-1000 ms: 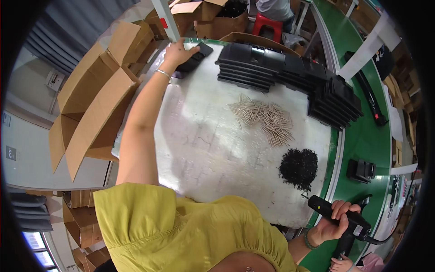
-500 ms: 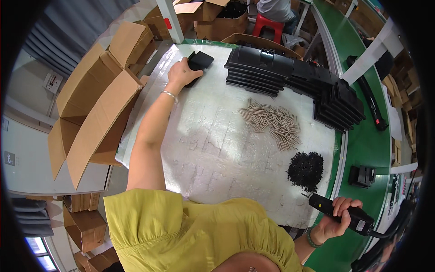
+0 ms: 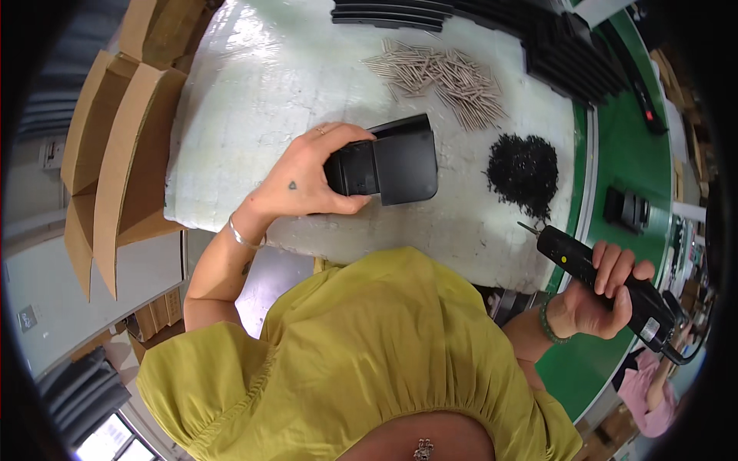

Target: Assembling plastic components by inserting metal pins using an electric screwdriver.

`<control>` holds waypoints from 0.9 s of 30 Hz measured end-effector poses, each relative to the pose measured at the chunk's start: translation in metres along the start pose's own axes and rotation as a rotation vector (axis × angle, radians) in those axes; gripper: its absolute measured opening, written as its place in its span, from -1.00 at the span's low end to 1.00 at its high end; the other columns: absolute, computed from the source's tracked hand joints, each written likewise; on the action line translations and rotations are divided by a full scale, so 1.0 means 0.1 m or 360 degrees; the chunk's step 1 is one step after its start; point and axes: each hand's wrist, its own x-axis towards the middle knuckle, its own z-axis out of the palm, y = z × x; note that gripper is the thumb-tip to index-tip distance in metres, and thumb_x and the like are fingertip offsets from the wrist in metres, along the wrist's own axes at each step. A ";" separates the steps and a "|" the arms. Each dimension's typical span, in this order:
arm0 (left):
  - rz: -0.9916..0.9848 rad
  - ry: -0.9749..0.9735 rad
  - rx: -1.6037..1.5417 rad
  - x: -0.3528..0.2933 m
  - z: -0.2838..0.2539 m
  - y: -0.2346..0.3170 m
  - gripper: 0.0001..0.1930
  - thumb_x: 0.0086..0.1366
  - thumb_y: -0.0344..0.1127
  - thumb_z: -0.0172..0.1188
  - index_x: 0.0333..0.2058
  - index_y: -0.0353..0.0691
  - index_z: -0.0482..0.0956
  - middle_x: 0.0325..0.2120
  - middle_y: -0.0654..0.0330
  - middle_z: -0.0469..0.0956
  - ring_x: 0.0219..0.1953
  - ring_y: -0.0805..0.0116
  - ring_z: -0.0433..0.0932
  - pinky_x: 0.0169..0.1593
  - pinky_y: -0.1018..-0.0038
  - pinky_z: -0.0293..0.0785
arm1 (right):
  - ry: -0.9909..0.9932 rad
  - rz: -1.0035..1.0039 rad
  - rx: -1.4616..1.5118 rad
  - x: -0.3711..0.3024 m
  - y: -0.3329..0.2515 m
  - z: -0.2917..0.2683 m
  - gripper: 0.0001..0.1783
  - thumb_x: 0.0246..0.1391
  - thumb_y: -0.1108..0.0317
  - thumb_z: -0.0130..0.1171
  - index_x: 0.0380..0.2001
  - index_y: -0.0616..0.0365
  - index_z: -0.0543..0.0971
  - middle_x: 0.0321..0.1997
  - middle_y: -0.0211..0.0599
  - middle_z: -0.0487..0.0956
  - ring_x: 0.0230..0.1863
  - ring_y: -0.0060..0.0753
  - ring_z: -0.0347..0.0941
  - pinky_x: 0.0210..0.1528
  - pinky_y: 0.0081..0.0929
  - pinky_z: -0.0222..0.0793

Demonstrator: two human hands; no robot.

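Observation:
My left hand (image 3: 311, 170) is closed round one end of a black plastic housing (image 3: 407, 160), thumb on the near side and fingers on the far side. The housing is above the middle of the pale, film-covered work surface (image 3: 231, 154). In my right hand (image 3: 603, 296) is a black electric screwdriver (image 3: 569, 252) with a cable at its back end. Its thin bit points left, close to a heap of small black screws (image 3: 523, 173). Beyond the housing lies a loose pile of thin, light brown metal pins (image 3: 446, 77).
Stacked black plastic parts (image 3: 573, 58) line the far and right edges. An open cardboard box (image 3: 131, 154) stands at the left. On the green bench (image 3: 630, 169) at the right sits a small black block-shaped item (image 3: 626, 209). Another person in a pink top (image 3: 646, 396) is at lower right.
My left hand has brought the black housing from the far left edge toward my body. My right hand still holds the electric screwdriver. The view has tilted nearer to me.

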 end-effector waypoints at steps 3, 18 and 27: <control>-0.0796 0.0226 -0.1448 -0.12 0.28 0.11 -0.61 0.09 -0.36 0.16 -0.07 -0.29 0.38 -0.25 0.17 0.51 -0.26 0.37 0.50 -0.18 0.44 0.45 | 0.0053 0.0010 -0.0011 -0.06 -0.05 -0.05 -0.70 -0.18 0.40 0.02 -0.26 0.10 0.34 -0.69 -0.56 0.20 -0.65 -0.66 0.12 -0.40 -0.56 0.04; 0.0645 0.0215 0.0780 0.57 -0.41 0.19 -0.37 -0.24 -0.48 0.37 -0.06 -0.16 0.43 -0.12 0.19 0.49 -0.04 0.15 0.43 0.16 0.24 0.21 | -0.0036 0.0041 -0.0001 -0.11 -0.06 -0.09 -0.68 -0.17 0.40 0.00 -0.23 0.10 0.37 -0.69 -0.57 0.20 -0.65 -0.66 0.13 -0.38 -0.55 0.05; 0.0576 -0.1183 0.0278 1.04 -0.03 -0.13 -0.25 -0.15 0.03 0.34 0.01 -0.25 0.38 -0.03 0.06 0.42 0.01 0.03 0.35 0.16 0.25 0.20 | 0.0189 -0.0039 -0.0142 -0.32 -0.21 -0.17 -0.68 -0.18 0.38 0.02 -0.25 0.10 0.36 -0.70 -0.56 0.20 -0.66 -0.66 0.12 -0.39 -0.55 0.06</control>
